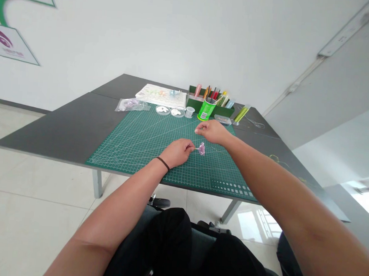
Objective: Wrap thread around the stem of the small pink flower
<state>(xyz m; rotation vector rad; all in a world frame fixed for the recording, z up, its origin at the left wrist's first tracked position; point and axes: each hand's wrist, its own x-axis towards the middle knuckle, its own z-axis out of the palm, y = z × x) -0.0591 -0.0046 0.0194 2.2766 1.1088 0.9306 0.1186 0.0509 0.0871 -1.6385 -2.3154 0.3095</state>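
The left hand (176, 153) pinches the thin stem of a small lilac craft flower (201, 148) above a green cutting mat (133, 151). The right hand (213, 131) hovers just beside it, holding nothing, fingers (200, 131) pressed loosely together. Small round dishes (163, 110) stand at the mat's far edge

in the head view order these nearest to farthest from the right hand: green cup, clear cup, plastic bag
From the right hand:
1. Green cup, straight ahead, slightly left
2. Clear cup, ahead, farther left
3. Plastic bag, far off to the left
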